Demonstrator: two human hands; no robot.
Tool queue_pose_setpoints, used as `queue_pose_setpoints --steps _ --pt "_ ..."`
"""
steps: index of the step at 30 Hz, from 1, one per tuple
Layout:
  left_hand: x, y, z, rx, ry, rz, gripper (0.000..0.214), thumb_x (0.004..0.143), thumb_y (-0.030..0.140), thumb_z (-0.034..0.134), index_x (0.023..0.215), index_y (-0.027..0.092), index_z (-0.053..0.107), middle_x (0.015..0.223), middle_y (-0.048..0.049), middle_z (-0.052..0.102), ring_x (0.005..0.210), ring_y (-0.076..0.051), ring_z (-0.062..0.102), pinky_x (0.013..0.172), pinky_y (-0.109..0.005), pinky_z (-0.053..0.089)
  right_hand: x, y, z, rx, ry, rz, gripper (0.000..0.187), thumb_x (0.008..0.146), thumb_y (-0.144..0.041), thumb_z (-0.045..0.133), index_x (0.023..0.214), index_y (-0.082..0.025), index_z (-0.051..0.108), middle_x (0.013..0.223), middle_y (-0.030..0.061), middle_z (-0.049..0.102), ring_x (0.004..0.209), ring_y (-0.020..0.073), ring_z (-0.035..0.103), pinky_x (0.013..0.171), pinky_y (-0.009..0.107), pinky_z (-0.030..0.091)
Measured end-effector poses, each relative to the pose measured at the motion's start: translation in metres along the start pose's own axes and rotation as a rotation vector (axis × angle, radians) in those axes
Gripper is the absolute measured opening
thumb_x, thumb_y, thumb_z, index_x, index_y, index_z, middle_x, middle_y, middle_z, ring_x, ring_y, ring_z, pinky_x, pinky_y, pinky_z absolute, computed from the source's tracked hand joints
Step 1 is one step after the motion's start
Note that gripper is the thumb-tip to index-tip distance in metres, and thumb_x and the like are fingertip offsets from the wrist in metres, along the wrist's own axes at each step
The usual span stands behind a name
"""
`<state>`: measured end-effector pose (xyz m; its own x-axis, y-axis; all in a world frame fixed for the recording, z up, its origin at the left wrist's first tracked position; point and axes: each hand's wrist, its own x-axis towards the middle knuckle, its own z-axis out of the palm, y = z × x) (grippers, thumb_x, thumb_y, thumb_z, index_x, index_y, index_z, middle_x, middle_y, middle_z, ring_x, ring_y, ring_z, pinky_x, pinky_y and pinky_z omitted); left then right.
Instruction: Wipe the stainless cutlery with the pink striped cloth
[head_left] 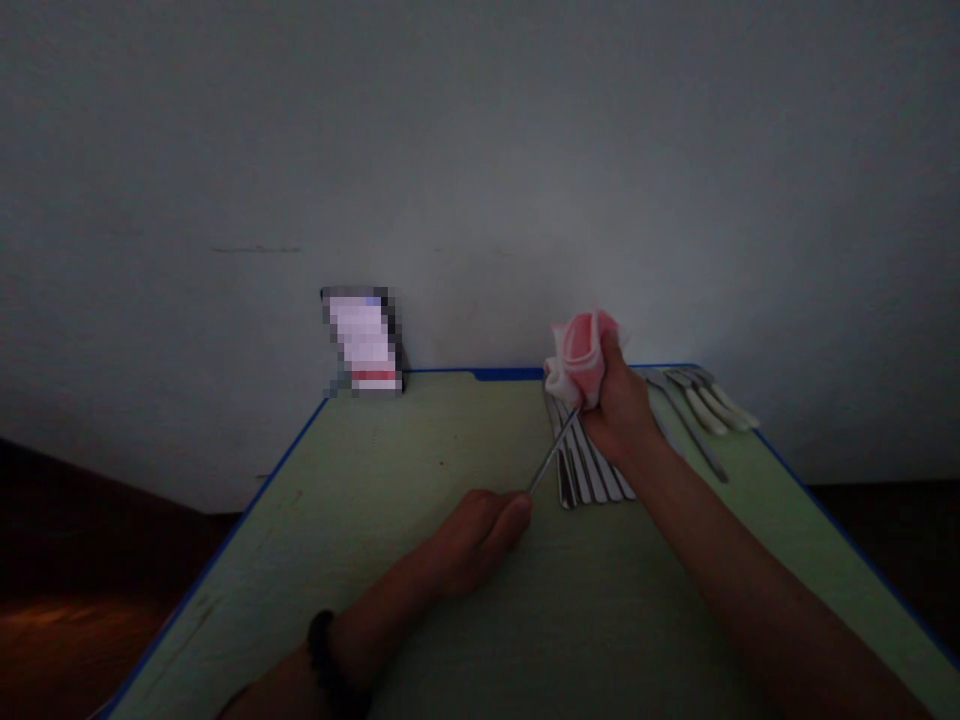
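My left hand (484, 535) is closed around the near end of a thin metal piece of cutlery (553, 453), which slants up and away to the right. My right hand (624, 410) grips a folded pink-and-white cloth (581, 350) wrapped about the far end of that piece. The cloth hides its head, so I cannot tell whether it is a spoon, fork or knife. Below and behind my right hand, several metal cutlery handles (589, 478) lie side by side, fanned out on the table, partly covered from view by the cloth and wrist.
The light green table (390, 460) has a blue edge and stands against a grey wall (480, 180). At its back left corner a phone (367, 345) with a lit, blurred screen leans upright. Several pieces of cutlery with pale handles (705, 408) lie at the back right.
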<state>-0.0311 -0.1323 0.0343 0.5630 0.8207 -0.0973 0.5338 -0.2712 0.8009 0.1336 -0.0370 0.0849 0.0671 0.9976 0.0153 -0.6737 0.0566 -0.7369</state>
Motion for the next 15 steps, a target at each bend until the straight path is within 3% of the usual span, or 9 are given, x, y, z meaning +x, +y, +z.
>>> queue_pose_setpoints --steps 6,15 --pt "0.0 0.0 0.0 -0.02 0.011 -0.005 0.049 0.095 0.047 0.018 0.061 0.019 0.04 0.057 0.0025 0.041 0.054 -0.011 0.039 0.054 -0.025 0.032 -0.005 0.007 0.004 -0.029 0.076 0.025 0.032 0.085 -0.048 0.052 0.086 -0.019 0.066 0.073 0.0019 0.069 0.07 0.0138 0.065 0.059 0.024 0.052" --pt "0.001 0.0 0.001 -0.025 0.014 -0.022 0.05 0.095 0.047 0.017 0.06 0.019 0.041 0.056 0.0024 0.041 0.053 -0.011 0.039 0.055 -0.025 0.034 -0.009 0.022 0.002 -0.056 0.013 0.075 0.031 0.077 -0.05 0.06 0.08 -0.02 0.063 0.071 -0.0008 0.068 0.071 0.0128 0.063 0.06 0.023 0.05"
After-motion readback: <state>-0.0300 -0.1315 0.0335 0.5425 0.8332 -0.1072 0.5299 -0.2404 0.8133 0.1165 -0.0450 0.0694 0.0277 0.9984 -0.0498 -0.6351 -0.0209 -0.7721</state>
